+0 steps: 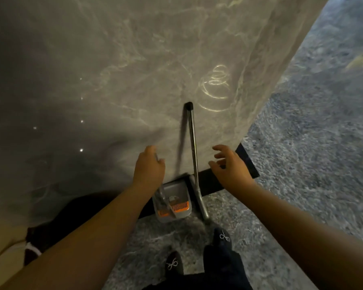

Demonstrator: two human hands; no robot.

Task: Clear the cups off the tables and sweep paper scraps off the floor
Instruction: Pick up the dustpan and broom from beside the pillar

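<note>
Where the marble wall [134, 70] meets its dark baseboard [216, 181], a grey dustpan [176, 199] with orange comb teeth stands on the speckled floor [302, 164]. Its metal handle [194, 147] leans upright against the wall, black cap uppermost. The left hand [149, 166] hovers just left of the handle; whether its curled fingers grip a second, blurred shaft below cannot be told. The right hand [228, 164] hangs just right of the handle, fingers spread and holding nothing. Two dark slippers [223, 237] stand near the pan.
</note>
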